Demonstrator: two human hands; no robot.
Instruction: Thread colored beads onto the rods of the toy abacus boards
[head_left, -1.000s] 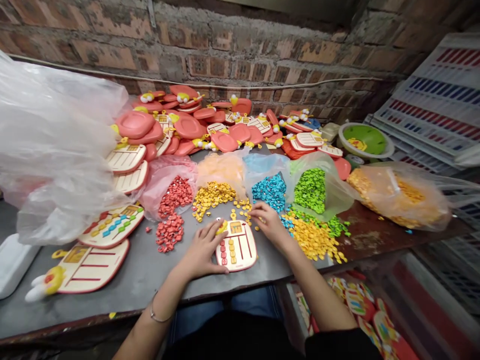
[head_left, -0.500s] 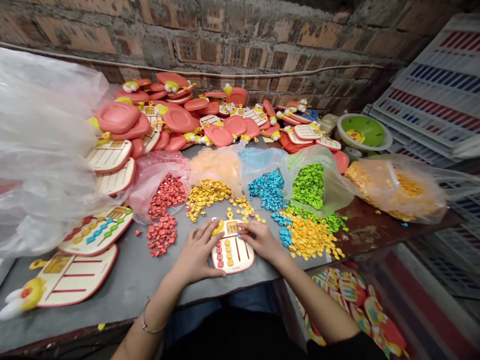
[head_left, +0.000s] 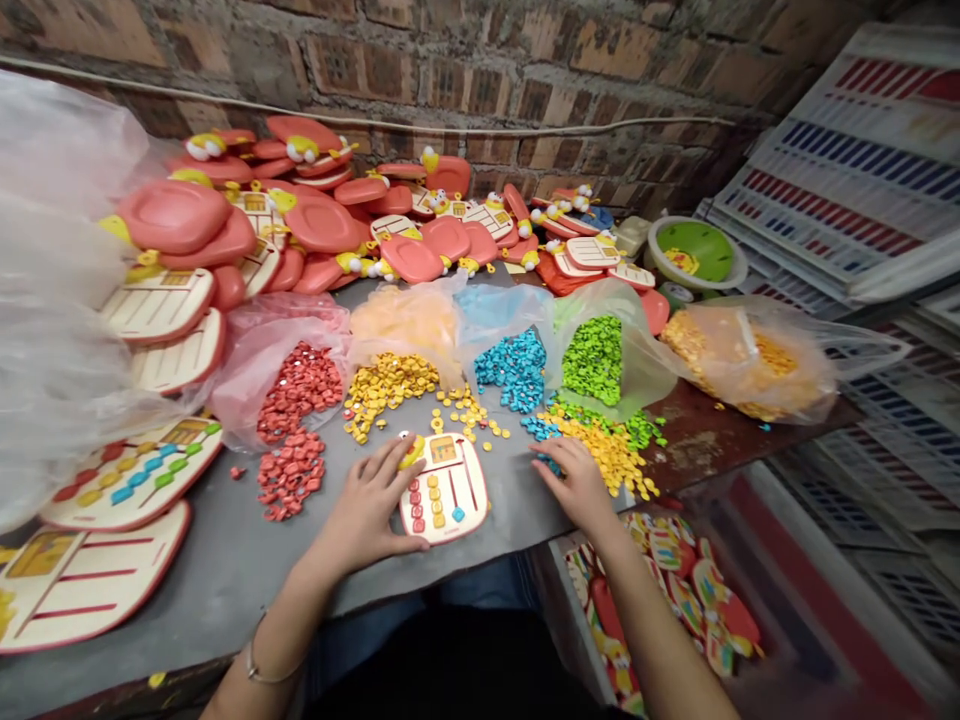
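Moved my right hand (head_left: 577,485) off the toy board (head_left: 450,490) to the loose blue pcs (head_left: 546,432) & yellow pcs (head_left: 604,455); fingers spread, couldn't tell if it held one. Left hand (head_left: 366,510) lay open against the board's left edge, board flat on the grey tabletop (head_left: 225,590). Red & yellow pcs in, only 1 blue, other slots still bare. Filled board (head_left: 131,487) & blank board (head_left: 82,585) sat left.

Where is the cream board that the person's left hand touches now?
In the head view, the cream board lies on the grey table at centre, beside the left hand, with red pieces to its left and yellow pieces beyond.
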